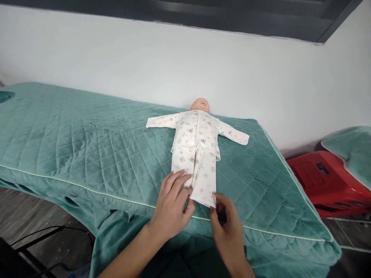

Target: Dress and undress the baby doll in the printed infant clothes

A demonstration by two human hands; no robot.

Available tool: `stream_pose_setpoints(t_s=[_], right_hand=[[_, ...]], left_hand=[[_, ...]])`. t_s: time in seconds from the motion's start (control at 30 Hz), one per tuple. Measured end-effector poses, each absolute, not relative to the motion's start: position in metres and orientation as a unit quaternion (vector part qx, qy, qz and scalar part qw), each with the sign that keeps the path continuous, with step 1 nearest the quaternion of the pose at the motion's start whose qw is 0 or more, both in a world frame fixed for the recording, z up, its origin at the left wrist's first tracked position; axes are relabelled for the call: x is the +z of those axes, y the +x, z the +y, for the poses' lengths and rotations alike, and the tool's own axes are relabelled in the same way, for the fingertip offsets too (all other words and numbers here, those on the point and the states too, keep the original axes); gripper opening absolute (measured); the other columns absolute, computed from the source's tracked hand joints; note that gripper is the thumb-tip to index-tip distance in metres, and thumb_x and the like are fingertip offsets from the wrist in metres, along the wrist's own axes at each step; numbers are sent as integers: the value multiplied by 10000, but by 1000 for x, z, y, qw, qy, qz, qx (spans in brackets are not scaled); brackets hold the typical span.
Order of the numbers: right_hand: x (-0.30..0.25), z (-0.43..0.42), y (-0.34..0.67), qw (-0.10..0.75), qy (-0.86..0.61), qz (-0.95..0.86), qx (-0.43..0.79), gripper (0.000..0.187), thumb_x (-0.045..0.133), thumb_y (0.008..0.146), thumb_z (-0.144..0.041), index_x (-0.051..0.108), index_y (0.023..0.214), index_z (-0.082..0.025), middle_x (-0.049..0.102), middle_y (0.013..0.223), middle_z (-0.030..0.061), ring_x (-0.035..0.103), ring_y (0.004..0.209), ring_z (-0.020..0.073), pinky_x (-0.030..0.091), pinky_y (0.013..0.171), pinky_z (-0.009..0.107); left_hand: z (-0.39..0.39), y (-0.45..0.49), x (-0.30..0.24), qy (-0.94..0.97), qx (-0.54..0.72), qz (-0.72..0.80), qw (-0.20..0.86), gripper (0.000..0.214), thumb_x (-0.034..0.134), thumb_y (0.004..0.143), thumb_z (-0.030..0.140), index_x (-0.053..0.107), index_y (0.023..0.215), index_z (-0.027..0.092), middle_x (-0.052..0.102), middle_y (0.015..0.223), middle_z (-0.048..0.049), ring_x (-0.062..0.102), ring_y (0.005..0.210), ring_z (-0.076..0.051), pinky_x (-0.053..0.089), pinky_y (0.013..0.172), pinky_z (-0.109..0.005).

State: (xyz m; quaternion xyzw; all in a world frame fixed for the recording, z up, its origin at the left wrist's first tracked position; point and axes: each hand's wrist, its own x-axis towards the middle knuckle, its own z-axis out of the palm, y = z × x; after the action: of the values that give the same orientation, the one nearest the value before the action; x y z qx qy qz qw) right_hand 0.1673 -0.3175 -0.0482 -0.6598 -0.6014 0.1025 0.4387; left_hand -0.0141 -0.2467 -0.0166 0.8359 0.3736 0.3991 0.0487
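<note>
A baby doll [199,104] lies on its back on a green quilted bed cover [87,146], head toward the wall. It wears a white printed shirt [197,131] with sleeves spread out and matching white trousers [198,173]. My left hand [172,204] rests on the left trouser cuff, fingers stretched over the cloth and thumb tucked under the hem. My right hand [227,224] pinches the lower right corner of the trouser hem between thumb and fingers.
The bed runs along a white wall [203,69], its front edge near my arms. A red plastic object [327,181] stands on the floor at right, beside another green-covered bed [353,150]. Dark cables [43,235] lie on the floor at lower left.
</note>
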Motion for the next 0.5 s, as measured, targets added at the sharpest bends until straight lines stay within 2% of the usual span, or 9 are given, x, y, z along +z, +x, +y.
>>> stream_pose_setpoints(t_s=[0.13, 0.23, 0.5], right_hand=[[-50, -319, 168, 409, -665, -620, 76, 255, 555, 977, -245, 568, 1231, -267, 619, 891, 2, 585, 765, 176, 503, 715, 333], [-50, -317, 168, 392, -673, -625, 61, 257, 574, 985, -283, 566, 1242, -268, 626, 906, 13, 590, 778, 187, 510, 729, 354], [-53, -321, 169, 408, -671, -617, 59, 323, 604, 977, -298, 555, 1293, -254, 629, 1085, 71, 603, 914, 212, 557, 767, 364]], left_hand=[[-250, -13, -18, 841, 379, 384, 45, 168, 581, 890, 107, 582, 1036, 188, 594, 1382, -127, 426, 1417, -332, 434, 1134, -561], [-254, -14, -21, 842, 376, 383, 42, 226, 588, 913, 122, 568, 1130, 181, 560, 1419, -142, 418, 1424, -323, 429, 1147, -556], [-260, -38, -38, 807, 437, 392, 62, 346, 580, 927, 104, 537, 1254, 209, 525, 1429, -133, 463, 1394, -282, 442, 1143, -501]])
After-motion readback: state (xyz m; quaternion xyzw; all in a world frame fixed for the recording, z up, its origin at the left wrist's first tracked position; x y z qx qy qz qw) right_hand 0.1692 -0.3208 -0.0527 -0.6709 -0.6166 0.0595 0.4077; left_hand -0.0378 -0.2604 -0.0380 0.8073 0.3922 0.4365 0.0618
